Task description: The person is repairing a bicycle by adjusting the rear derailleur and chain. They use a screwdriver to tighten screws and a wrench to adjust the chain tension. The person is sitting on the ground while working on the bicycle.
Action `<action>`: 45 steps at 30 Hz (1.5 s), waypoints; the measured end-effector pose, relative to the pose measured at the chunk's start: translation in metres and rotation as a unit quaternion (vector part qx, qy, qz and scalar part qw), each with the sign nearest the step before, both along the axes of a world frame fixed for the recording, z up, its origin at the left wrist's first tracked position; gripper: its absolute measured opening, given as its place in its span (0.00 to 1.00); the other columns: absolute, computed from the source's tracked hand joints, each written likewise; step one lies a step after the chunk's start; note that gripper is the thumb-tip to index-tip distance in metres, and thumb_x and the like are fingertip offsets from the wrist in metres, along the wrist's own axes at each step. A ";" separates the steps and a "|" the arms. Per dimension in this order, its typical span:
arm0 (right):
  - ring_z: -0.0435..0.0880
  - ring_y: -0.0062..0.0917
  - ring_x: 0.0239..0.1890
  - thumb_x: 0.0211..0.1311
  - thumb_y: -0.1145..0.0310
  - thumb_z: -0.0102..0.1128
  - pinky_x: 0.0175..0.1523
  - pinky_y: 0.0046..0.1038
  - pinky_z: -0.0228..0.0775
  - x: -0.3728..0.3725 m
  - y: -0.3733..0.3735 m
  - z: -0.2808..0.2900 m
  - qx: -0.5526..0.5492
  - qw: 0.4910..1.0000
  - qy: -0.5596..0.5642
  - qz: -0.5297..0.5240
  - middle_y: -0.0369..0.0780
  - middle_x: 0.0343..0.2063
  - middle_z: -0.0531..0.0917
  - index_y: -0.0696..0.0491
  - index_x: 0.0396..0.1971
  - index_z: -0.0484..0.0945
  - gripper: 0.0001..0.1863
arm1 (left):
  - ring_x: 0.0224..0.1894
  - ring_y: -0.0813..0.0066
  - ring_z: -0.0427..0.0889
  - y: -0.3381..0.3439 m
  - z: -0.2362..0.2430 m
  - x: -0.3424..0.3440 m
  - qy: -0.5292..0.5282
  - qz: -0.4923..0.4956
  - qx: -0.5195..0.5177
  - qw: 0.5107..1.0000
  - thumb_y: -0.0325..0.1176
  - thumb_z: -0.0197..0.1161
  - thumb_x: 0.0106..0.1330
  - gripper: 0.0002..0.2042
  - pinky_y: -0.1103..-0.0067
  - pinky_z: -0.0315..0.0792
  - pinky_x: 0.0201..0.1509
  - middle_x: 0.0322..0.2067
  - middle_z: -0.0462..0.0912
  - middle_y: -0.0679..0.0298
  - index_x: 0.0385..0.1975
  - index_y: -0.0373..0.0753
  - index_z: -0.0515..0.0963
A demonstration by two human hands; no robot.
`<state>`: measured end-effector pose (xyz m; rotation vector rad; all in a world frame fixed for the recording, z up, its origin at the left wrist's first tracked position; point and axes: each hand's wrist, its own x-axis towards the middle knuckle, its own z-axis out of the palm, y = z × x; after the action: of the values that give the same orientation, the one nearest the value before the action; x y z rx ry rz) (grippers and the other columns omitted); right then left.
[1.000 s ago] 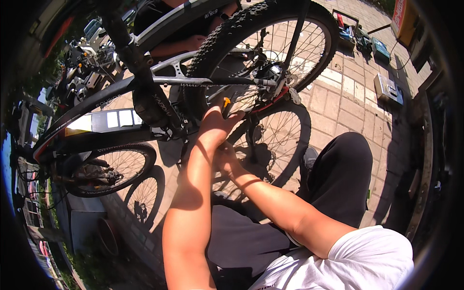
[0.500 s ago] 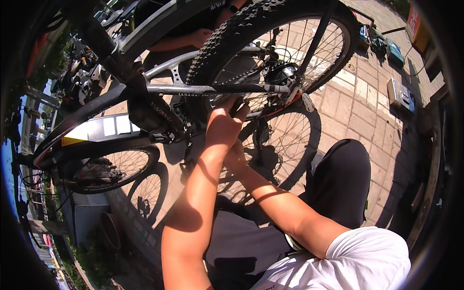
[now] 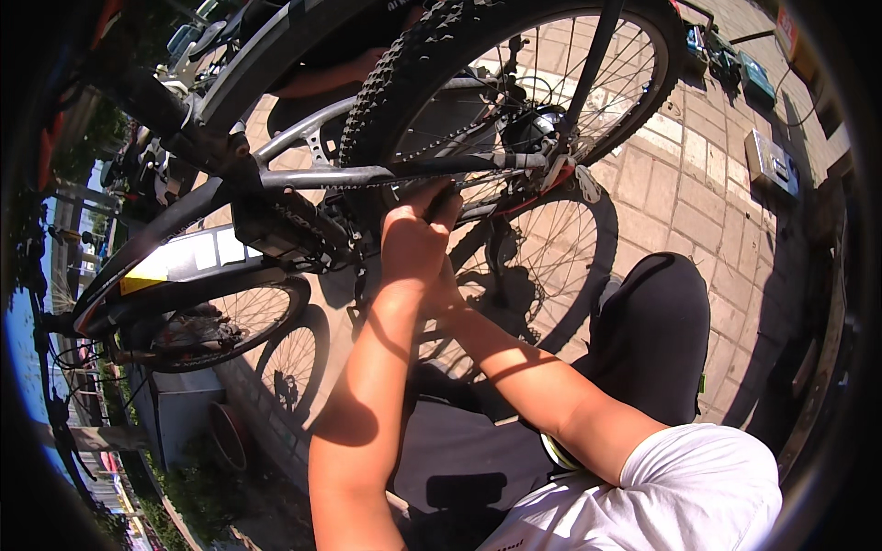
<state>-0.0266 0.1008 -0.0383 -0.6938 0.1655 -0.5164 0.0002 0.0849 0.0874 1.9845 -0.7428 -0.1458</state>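
My left hand (image 3: 413, 241) is closed around a small dark item I cannot make out, just below the bicycle's silver-grey chainstay (image 3: 349, 177) and beside the rear wheel's knobby tyre (image 3: 377, 101). Behind and below it, my right hand (image 3: 441, 286) is mostly hidden, so its fingers do not show. Above and right of both hands are the hub (image 3: 540, 124), chain and spokes. The black frame tube (image 3: 158, 255) with a white-labelled casing (image 3: 204, 246) runs to the left toward the other wheel (image 3: 253, 354).
A co-worker's arm (image 3: 322, 81) shows behind the frame. A metal box (image 3: 772, 165) and teal cases (image 3: 756, 78) lie on the paving (image 3: 698, 211) at right. Other bicycles stand at far left. A planter (image 3: 225, 432) sits lower left, and my bent knee (image 3: 657, 312) is beside my right arm.
The orange-tipped item above my left hand a second ago is out of sight now. My left fingers have shifted up toward the chainstay, and the view has tilted slightly.
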 end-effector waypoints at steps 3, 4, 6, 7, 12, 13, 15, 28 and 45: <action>0.74 0.17 0.41 0.58 0.71 0.54 0.42 0.20 0.68 -0.005 -0.001 0.011 -0.019 1.000 0.007 0.004 0.38 0.39 0.78 0.58 0.44 0.71 0.14 | 0.36 0.79 0.82 0.002 -0.005 0.003 -0.020 -0.006 -0.001 1.000 0.27 0.63 0.58 0.13 0.84 0.72 0.43 0.35 0.85 0.59 0.43 0.35 0.80; 0.74 0.17 0.42 0.58 0.71 0.54 0.42 0.20 0.68 -0.006 -0.002 0.015 -0.040 0.999 0.010 -0.008 0.38 0.39 0.78 0.59 0.44 0.72 0.14 | 0.36 0.79 0.82 0.001 -0.005 0.003 -0.025 -0.007 -0.001 1.000 0.27 0.63 0.58 0.13 0.84 0.72 0.43 0.35 0.85 0.59 0.43 0.35 0.80; 0.75 0.18 0.42 0.58 0.71 0.54 0.43 0.20 0.68 0.009 -0.007 -0.005 0.038 0.999 -0.016 0.013 0.38 0.40 0.78 0.59 0.45 0.71 0.15 | 0.37 0.78 0.82 -0.007 0.002 -0.002 -0.036 -0.016 -0.002 0.999 0.27 0.63 0.59 0.13 0.84 0.72 0.43 0.35 0.85 0.59 0.43 0.35 0.80; 0.75 0.18 0.42 0.58 0.70 0.54 0.43 0.21 0.68 0.009 -0.004 -0.003 0.042 0.999 -0.019 0.009 0.38 0.40 0.78 0.59 0.45 0.71 0.15 | 0.36 0.78 0.82 -0.006 0.001 -0.002 -0.023 -0.009 -0.004 1.000 0.27 0.64 0.58 0.13 0.84 0.72 0.43 0.35 0.85 0.59 0.43 0.35 0.80; 0.75 0.18 0.40 0.59 0.69 0.55 0.43 0.22 0.69 -0.015 0.008 0.027 -0.015 0.999 -0.012 -0.028 0.38 0.37 0.79 0.61 0.43 0.72 0.15 | 0.36 0.76 0.82 0.001 0.004 -0.001 -0.025 0.033 0.036 0.999 0.28 0.64 0.58 0.12 0.83 0.72 0.43 0.35 0.85 0.58 0.42 0.35 0.81; 0.75 0.19 0.39 0.58 0.68 0.55 0.42 0.22 0.68 -0.022 0.002 0.030 -0.021 0.999 -0.011 -0.028 0.39 0.36 0.79 0.61 0.42 0.72 0.15 | 0.36 0.76 0.82 -0.003 0.006 -0.003 -0.012 0.036 0.033 0.999 0.29 0.65 0.58 0.12 0.82 0.72 0.43 0.35 0.85 0.58 0.41 0.35 0.81; 0.75 0.19 0.37 0.57 0.68 0.56 0.40 0.23 0.68 -0.030 -0.010 0.026 0.015 0.994 0.094 0.055 0.39 0.33 0.79 0.61 0.40 0.73 0.14 | 0.37 0.75 0.82 -0.010 0.012 -0.005 0.014 0.039 0.029 0.999 0.29 0.65 0.57 0.12 0.82 0.72 0.43 0.36 0.84 0.58 0.41 0.35 0.81; 0.82 0.32 0.27 0.62 0.59 0.54 0.28 0.36 0.78 -0.134 -0.167 0.164 -0.177 0.798 0.354 0.454 0.45 0.30 0.80 0.55 0.37 0.75 0.14 | 0.43 0.65 0.81 0.009 0.014 0.001 0.025 -0.179 0.107 0.978 0.22 0.51 0.57 0.20 0.77 0.70 0.50 0.41 0.82 0.54 0.50 0.38 0.76; 0.78 0.40 0.32 0.49 0.60 0.58 0.38 0.37 0.68 -0.155 -0.174 0.129 -0.724 0.328 0.225 0.563 0.50 0.28 0.80 0.62 0.34 0.78 0.19 | 0.39 0.72 0.83 -0.001 0.017 0.002 -0.073 -0.185 0.222 0.955 0.39 0.56 0.66 0.15 0.78 0.72 0.46 0.36 0.84 0.56 0.46 0.37 0.78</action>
<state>-0.1820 -0.0728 0.0904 -2.4542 -0.3980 1.2611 0.0024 0.0837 0.1047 2.2733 -1.2650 -0.4234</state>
